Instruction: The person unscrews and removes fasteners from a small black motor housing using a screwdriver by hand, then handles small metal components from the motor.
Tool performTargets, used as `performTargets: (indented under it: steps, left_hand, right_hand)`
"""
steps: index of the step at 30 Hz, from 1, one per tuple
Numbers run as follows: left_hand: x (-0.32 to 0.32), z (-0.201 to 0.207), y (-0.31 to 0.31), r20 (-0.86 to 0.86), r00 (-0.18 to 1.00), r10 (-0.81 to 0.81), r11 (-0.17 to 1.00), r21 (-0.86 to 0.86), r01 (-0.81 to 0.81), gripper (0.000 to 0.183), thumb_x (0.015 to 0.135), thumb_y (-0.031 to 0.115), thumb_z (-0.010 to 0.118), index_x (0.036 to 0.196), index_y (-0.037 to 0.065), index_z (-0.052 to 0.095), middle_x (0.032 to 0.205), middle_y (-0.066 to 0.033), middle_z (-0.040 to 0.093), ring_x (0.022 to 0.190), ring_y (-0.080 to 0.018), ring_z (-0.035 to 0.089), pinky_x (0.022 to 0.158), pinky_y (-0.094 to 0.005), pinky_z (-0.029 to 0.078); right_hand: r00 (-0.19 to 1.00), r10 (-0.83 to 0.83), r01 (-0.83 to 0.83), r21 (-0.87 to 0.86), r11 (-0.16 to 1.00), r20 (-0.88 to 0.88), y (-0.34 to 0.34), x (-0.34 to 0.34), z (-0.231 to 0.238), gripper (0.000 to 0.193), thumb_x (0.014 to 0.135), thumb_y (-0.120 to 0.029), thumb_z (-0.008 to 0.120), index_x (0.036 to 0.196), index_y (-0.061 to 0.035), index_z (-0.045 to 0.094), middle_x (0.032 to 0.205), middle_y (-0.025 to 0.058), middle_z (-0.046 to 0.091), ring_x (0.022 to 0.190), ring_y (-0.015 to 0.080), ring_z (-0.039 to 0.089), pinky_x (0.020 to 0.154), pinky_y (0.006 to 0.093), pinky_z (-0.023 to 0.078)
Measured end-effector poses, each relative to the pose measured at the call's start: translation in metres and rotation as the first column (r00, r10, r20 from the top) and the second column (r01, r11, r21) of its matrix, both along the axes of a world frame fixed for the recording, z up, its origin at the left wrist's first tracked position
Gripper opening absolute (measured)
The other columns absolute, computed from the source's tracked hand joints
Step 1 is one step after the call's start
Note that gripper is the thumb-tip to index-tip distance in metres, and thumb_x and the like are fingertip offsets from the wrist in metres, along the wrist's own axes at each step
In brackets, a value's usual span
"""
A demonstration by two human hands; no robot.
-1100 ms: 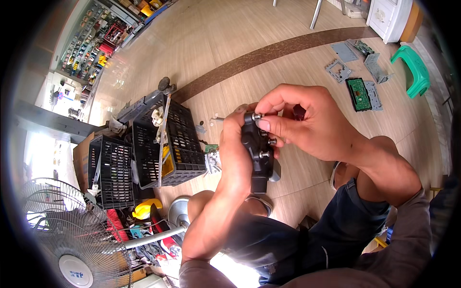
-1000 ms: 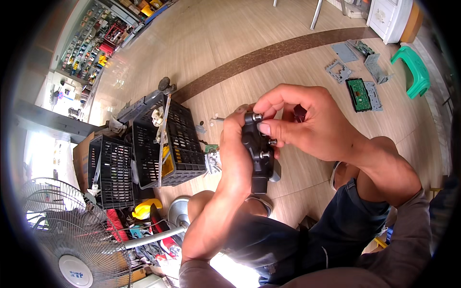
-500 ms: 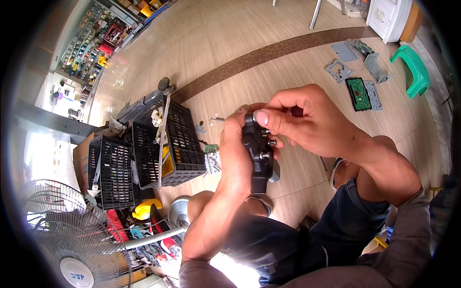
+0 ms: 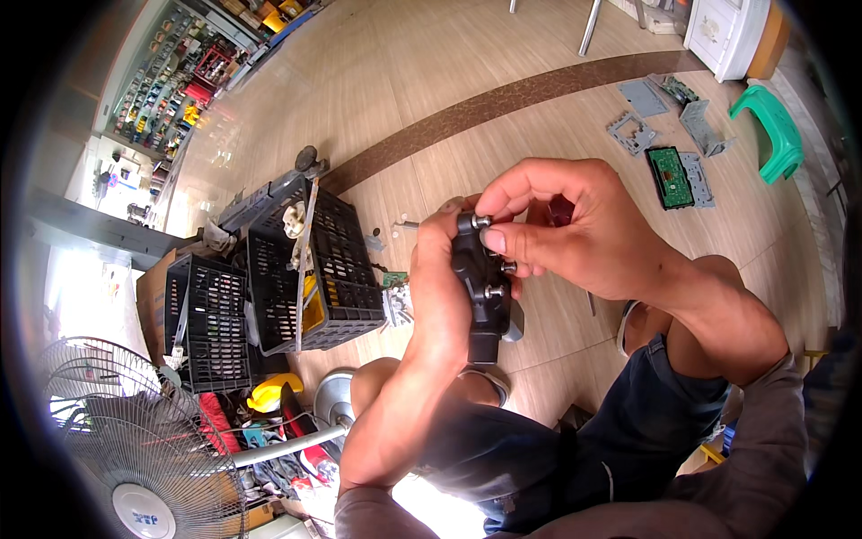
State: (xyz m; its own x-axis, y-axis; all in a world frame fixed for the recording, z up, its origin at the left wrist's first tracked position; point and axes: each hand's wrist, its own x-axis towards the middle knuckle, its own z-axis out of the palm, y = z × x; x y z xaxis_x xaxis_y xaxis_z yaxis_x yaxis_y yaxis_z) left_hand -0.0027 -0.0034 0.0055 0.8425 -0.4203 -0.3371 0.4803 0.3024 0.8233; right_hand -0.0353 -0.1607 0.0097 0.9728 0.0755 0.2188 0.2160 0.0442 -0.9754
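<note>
With my left hand (image 4: 438,269) I hold one black part (image 4: 482,314) above the tiled floor (image 4: 359,99), in front of my body; this grip is closed around its upper portion. I count three metal studs (image 4: 493,292) that show on its right side. The grip of my right hand (image 4: 597,242) is curled around one dark red handle (image 4: 560,211). Its thumb and forefinger are at the uppermost stud, but from here I cannot tell whether they pinch it. Farther right I count one green circuit board (image 4: 680,177) and one green stool (image 4: 778,135); at left, two black crates (image 4: 346,269) and one fan (image 4: 144,431).
</note>
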Motion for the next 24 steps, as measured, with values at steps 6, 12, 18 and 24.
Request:
performTargets:
  steps: [6,12,18,24]
  left_hand:
    - [0.002,-0.007,0.004,0.059,0.996,-0.068,0.998,0.02,0.067,0.048,0.098,0.044,0.036,0.111,0.001,0.054,0.085,-0.0134,0.064,0.067,-0.0199,0.063,0.055,-0.0303,0.052]
    - [0.002,-0.006,0.003,0.086,0.995,-0.058,0.998,0.041,0.054,0.046,0.098,0.043,0.037,0.108,0.002,0.055,0.079,-0.011,0.06,0.067,-0.0189,0.062,0.055,-0.0301,0.051]
    - [0.001,-0.005,0.001,0.091,0.994,-0.056,0.995,0.082,0.049,0.048,0.098,0.044,0.037,0.108,0.001,0.055,0.079,-0.0106,0.06,0.066,-0.0184,0.062,0.054,-0.0305,0.052]
    - [0.003,-0.006,0.001,0.07,0.996,-0.048,0.997,0.056,0.044,0.051,0.098,0.045,0.035,0.112,0.0,0.054,0.082,-0.0113,0.062,0.066,-0.0192,0.062,0.056,-0.0299,0.052]
  right_hand:
    - [0.999,0.02,-0.019,0.033,0.999,-0.041,0.001,0.001,0.008,0.023,0.095,-0.017,0.067,0.098,0.0053,0.068,0.076,0.0087,0.069,0.056,0.0112,0.063,0.049,0.0244,0.048]
    - [0.99,-0.009,-0.027,-0.244,0.969,-0.144,-0.005,0.004,0.013,0.029,0.099,-0.022,0.063,0.088,0.0048,0.068,0.069,0.0058,0.065,0.056,0.0105,0.062,0.049,0.027,0.048]
    - [0.964,0.107,-0.107,0.014,0.994,-0.243,-0.007,0.001,0.019,0.03,0.099,-0.02,0.063,0.085,0.0064,0.066,0.068,0.0053,0.063,0.056,0.0094,0.059,0.05,0.0263,0.048]
    - [0.966,0.083,-0.071,0.057,0.996,-0.243,-0.005,-0.002,0.021,0.017,0.093,-0.009,0.066,0.095,0.0078,0.065,0.078,0.0085,0.067,0.059,0.0101,0.062,0.051,0.0248,0.051]
